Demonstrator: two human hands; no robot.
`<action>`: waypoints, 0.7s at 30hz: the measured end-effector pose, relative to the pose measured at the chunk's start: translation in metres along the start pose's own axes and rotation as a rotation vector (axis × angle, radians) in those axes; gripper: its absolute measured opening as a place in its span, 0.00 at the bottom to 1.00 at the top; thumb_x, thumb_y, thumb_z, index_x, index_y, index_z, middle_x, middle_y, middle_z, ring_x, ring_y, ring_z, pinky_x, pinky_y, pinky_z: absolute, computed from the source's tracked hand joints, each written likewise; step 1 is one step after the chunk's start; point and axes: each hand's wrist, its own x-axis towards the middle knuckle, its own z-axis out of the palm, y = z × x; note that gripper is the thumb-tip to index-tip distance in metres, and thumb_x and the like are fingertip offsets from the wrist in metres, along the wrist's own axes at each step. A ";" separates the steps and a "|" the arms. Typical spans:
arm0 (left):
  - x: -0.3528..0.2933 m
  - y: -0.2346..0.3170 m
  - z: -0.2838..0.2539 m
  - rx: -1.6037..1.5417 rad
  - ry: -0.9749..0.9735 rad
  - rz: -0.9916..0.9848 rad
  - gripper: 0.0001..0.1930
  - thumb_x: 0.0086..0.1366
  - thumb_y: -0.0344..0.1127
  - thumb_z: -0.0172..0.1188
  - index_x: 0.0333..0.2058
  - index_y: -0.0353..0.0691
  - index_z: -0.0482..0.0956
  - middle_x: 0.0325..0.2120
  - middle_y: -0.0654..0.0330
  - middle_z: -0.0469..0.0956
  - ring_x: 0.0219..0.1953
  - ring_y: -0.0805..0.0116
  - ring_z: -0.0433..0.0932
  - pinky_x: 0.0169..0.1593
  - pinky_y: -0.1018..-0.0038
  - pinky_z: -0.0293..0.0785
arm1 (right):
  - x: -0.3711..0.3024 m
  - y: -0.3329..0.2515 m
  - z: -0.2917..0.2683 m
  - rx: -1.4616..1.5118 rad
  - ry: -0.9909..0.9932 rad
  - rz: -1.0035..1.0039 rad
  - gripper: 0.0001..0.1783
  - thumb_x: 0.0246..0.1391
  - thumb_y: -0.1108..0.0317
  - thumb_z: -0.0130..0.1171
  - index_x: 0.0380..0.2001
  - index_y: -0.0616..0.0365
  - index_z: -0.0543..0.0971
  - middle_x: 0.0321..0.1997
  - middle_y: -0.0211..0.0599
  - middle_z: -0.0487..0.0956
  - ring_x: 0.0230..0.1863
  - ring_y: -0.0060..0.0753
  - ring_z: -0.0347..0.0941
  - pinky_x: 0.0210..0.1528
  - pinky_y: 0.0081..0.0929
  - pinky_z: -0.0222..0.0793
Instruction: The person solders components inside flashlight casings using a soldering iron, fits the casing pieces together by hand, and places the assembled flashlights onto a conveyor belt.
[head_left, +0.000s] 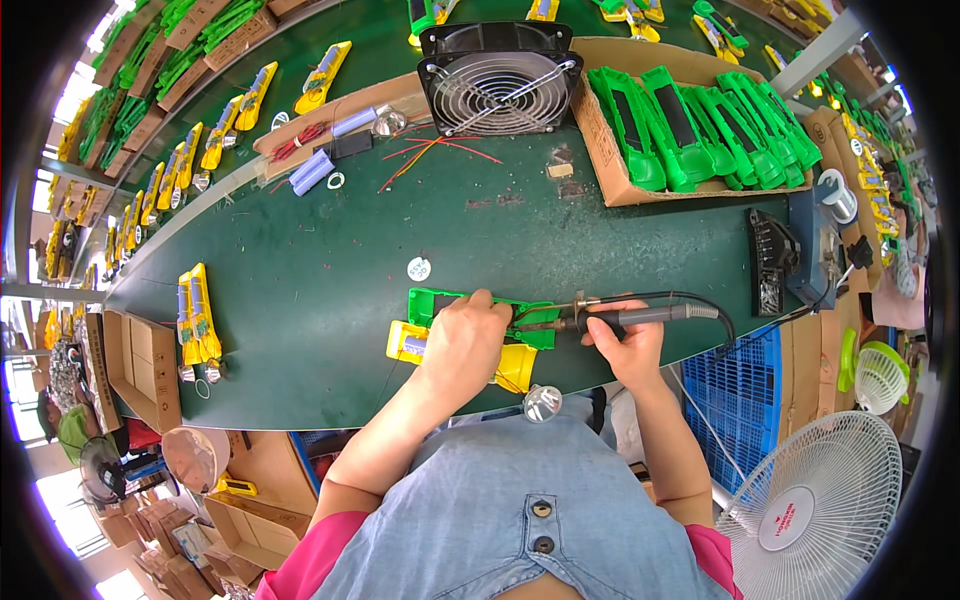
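My right hand is closed around the dark handle of a soldering iron, with a thin tube fixed along its front. The iron's tip reaches into a green plastic housing lying on the table's near edge. Over that housing my left hand is closed, fingers pointing down into it; what they pinch is hidden. Just below lies a yellow housing with a lilac battery cell and thin wires. A round reflector lamp hangs by the table edge beside it.
A cardboard box of green housings stands back right, beside a black fan. Battery cells and loose wires lie behind. Yellow assemblies sit at left. A solder spool and a blue-grey station stand at right.
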 end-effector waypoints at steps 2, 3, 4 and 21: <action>0.001 0.001 0.000 0.020 -0.010 0.023 0.03 0.45 0.24 0.55 0.21 0.37 0.75 0.20 0.54 0.70 0.25 0.56 0.74 0.30 0.65 0.71 | -0.003 -0.006 0.001 -0.064 0.000 -0.007 0.10 0.45 0.77 0.61 0.32 0.69 0.74 0.33 0.42 0.75 0.24 0.24 0.75 0.27 0.19 0.72; 0.002 0.002 0.000 0.020 -0.009 0.025 0.03 0.45 0.24 0.55 0.21 0.37 0.75 0.20 0.54 0.70 0.25 0.56 0.74 0.30 0.65 0.71 | -0.004 -0.008 0.001 -0.129 0.001 -0.015 0.09 0.45 0.78 0.61 0.31 0.69 0.74 0.32 0.42 0.75 0.24 0.25 0.75 0.26 0.19 0.72; 0.002 0.002 -0.001 0.030 -0.013 0.026 0.03 0.44 0.24 0.55 0.21 0.37 0.76 0.20 0.54 0.70 0.25 0.56 0.74 0.29 0.66 0.71 | -0.007 -0.009 0.002 -0.130 0.002 -0.016 0.09 0.45 0.78 0.61 0.31 0.69 0.74 0.32 0.42 0.75 0.24 0.25 0.75 0.26 0.19 0.72; 0.004 0.006 -0.003 -0.008 0.008 0.013 0.06 0.43 0.24 0.57 0.24 0.37 0.76 0.21 0.53 0.70 0.24 0.53 0.74 0.29 0.62 0.71 | -0.037 0.001 0.053 -0.482 -0.202 -0.281 0.41 0.33 0.66 0.69 0.53 0.61 0.62 0.45 0.47 0.72 0.47 0.48 0.68 0.63 0.54 0.39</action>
